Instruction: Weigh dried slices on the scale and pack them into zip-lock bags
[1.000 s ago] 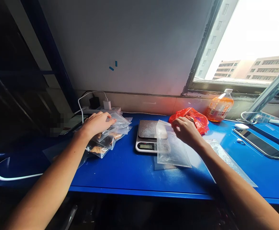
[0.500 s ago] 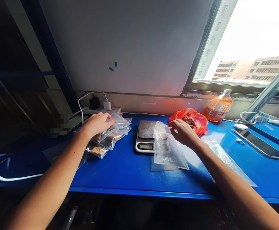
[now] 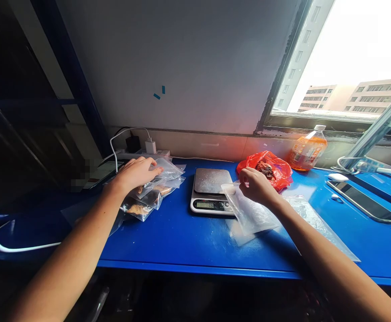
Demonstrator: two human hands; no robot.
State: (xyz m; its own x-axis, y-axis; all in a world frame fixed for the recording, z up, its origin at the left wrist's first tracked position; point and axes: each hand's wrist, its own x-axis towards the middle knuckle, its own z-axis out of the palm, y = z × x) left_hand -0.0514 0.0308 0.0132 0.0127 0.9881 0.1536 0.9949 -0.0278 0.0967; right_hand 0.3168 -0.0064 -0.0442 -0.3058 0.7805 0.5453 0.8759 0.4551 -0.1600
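With its fingers closed, my right hand (image 3: 257,185) pinches the top edge of a clear plastic bag (image 3: 249,212), which hangs slanting at the scale's right front corner. I see no contents in that bag. The digital kitchen scale (image 3: 212,181) has crumbs or powder on its metal plate and a lit display. Over on the left, my left hand (image 3: 140,172) lies with fingers outstretched on a pile of clear zip bags (image 3: 155,197). Brown dried pieces (image 3: 138,209) show inside several of these.
Behind my right hand a red plastic bag (image 3: 282,172) holds dark dried pieces. An orange drink bottle (image 3: 308,150) stands by the wall. A phone (image 3: 365,201), an earbud (image 3: 336,198) and another clear bag (image 3: 319,223) lie on the right. Chargers (image 3: 150,146) stand behind the pile.
The clear bag in my right hand has swung to the right and off the scale's front, uncovering more of the plate and the buttons. My left hand has stayed on the pile.
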